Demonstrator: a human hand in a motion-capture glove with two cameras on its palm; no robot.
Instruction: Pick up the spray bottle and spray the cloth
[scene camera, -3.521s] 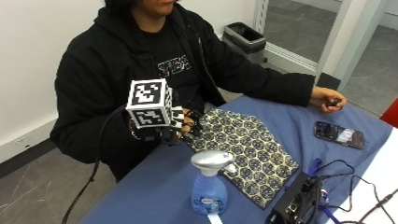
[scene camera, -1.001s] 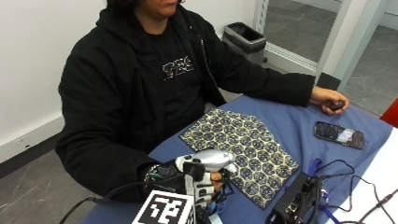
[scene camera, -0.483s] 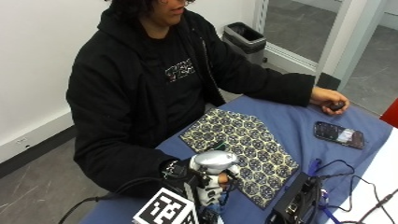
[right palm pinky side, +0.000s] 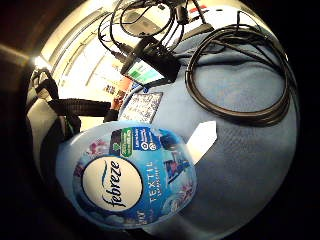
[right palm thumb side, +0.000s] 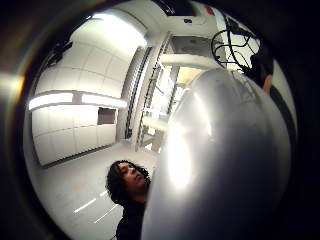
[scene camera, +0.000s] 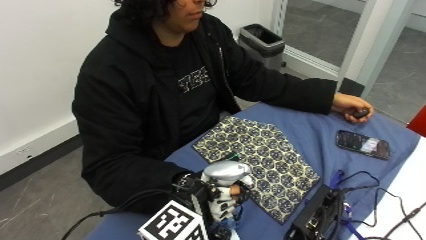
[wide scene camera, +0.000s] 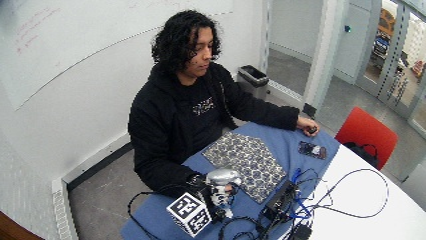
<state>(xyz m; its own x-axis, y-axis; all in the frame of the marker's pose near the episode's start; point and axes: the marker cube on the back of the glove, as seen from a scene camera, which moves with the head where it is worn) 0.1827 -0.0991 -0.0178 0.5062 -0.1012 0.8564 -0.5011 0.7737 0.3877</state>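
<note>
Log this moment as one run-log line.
phase: grasp | hand: gripping spray bottle at neck | cloth: flat on table, apart | spray: not yet

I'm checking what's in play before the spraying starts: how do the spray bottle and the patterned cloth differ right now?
The spray bottle stands upright, gripped by the gloved right hand; the cloth lies flat and untouched. The bottle shows a silver head and blue body; the cloth has a dark, repeating pattern. Both are over the blue table cover.
</note>
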